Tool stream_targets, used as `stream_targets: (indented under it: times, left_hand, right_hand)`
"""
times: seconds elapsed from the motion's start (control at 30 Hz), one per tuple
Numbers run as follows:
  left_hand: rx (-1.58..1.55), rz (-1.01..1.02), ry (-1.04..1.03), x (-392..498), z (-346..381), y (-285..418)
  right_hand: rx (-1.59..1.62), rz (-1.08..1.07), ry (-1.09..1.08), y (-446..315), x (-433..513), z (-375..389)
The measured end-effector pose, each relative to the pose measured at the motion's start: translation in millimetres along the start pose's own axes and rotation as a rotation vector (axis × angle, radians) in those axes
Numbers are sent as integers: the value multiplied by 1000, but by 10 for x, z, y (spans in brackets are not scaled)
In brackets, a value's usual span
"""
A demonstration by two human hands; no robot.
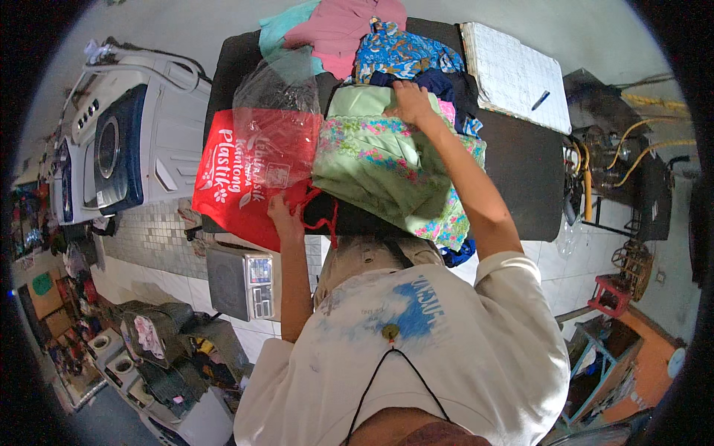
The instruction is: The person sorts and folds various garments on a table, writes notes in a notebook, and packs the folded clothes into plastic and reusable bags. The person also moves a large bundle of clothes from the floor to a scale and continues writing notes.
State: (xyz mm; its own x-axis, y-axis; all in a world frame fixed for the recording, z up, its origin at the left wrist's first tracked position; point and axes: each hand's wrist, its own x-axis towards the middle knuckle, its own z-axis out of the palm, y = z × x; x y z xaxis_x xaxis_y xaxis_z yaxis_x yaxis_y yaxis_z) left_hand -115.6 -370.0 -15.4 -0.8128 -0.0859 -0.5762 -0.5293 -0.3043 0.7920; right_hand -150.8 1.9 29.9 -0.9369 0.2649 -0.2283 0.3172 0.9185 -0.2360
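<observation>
A light green garment with floral lace [379, 161] lies on a dark table top. My right hand [413, 103] rests on its upper part, fingers spread towards its far edge; whether it grips the cloth I cannot tell. My left hand [285, 214] is at the near part of a red shopping bag [223, 161] with white lettering, its fingers partly hidden. A crumpled clear plastic bag [273, 83] lies over the red bag. Behind the green garment are a blue patterned cloth [401, 53], dark blue cloth [440, 83] and a pink cloth [351, 25].
An open notebook [513, 72] with a pen [540, 100] lies at the table's far right corner. A washing machine [167, 128] stands on the left. Below the table's near left edge is a digital scale [228, 284]. Yellow hoses [588, 184] hang at the right.
</observation>
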Motion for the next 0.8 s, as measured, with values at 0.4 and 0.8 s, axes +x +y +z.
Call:
stream_targets:
  times: [0.4,0.8]
  left_hand:
    - [198,-251,-393,-416,378,-1066]
    - [229,-496,-352,-682,893,-834]
  right_hand:
    - [216,-268,76,-1022,-1904,777]
    - [-234,137,386,24,-669,204]
